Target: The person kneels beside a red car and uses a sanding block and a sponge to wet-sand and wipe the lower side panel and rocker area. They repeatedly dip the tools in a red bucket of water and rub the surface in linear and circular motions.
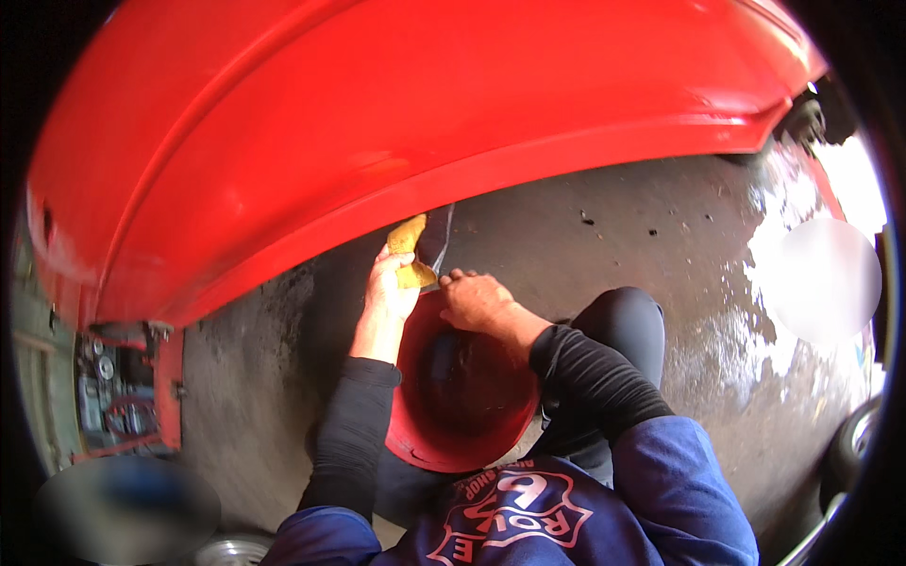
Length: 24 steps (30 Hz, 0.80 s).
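While left fingers (400, 259) clasp yellow piece (407, 236), long axis points forward; right fingers (461, 277) curled (hold unclear).

The person wears a navy blue shirt (618, 538) whose front carries a large pale print (514, 519), bold letters inside a jagged badge-like outline, with smaller reddish lettering beside it. From under its loose blue sleeves come close-fitting black undersleeves (599, 377), wrinkled in fine rings along the forearms and leaving the left hand (389, 283) and right hand (477, 300) bare. The trousers (625, 325) are dark and smooth over the knee.
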Tool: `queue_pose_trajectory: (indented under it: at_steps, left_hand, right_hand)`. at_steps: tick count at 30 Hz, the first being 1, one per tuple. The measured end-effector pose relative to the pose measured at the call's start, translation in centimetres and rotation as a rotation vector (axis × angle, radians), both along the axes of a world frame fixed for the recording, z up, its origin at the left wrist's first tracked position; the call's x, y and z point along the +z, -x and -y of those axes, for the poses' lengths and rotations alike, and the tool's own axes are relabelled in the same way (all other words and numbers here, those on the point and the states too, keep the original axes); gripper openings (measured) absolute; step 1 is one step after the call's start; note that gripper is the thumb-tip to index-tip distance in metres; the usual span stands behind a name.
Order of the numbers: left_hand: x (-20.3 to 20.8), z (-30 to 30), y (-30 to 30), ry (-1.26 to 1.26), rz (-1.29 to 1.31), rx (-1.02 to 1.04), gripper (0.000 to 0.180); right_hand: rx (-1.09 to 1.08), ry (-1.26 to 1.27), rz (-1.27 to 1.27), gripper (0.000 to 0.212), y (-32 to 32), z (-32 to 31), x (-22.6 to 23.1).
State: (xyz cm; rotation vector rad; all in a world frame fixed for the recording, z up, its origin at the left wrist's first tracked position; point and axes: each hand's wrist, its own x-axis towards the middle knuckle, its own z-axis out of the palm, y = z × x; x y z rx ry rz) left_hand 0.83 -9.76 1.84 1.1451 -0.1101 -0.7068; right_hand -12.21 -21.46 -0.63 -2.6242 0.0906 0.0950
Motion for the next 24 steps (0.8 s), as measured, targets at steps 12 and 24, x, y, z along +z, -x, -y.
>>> queue_pose_trajectory:
  at_steps: [12,24]
  left_hand:
    - [1.2,-7.4,0.8,0.188,-0.122,-0.389,0.052]
    - [1.3,-10.3,-4.0,-0.207,0.506,-0.239,0.038]
  right_hand:
    - [-0.323,-0.501,0.342,0.042,0.9,-2.9,2.3]
    - [0.094,-0.276,-0.406,0.038,-0.1,-5.3,-13.1]
